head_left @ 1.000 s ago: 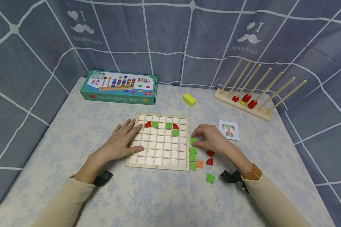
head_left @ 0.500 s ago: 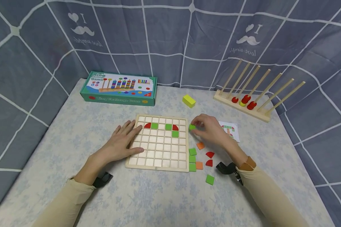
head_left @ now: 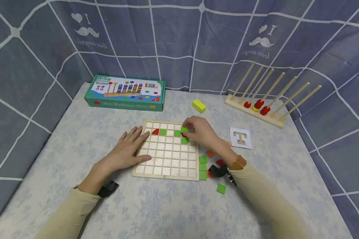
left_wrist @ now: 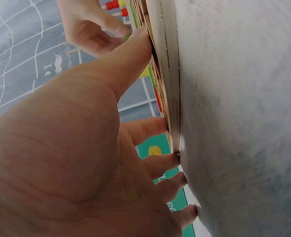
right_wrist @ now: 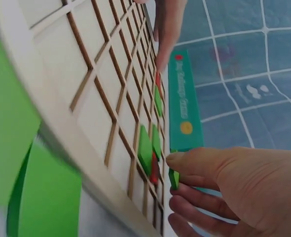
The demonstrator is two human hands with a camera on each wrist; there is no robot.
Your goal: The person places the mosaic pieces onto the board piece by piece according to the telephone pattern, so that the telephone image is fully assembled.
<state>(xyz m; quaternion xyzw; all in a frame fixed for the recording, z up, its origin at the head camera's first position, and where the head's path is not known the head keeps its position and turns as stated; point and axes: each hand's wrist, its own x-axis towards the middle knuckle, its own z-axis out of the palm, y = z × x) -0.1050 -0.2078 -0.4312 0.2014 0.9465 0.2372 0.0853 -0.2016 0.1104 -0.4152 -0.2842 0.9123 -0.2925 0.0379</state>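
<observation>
Head view shows the right hand [head_left: 201, 131] pinching a green tile [head_left: 183, 129] over the far right part of the gridded board [head_left: 169, 146]; left hand [head_left: 127, 150] lies at its left side, fingers spread, gripping nothing, which should steady it; left wrist view shows the thumb [left_wrist: 128, 59] over the board's edge; right wrist view shows the tile off the surface, between thumb and fingers; better to square it to the grid before releasing, without nudging the nearby red piece [right_wrist: 154, 170].
</observation>
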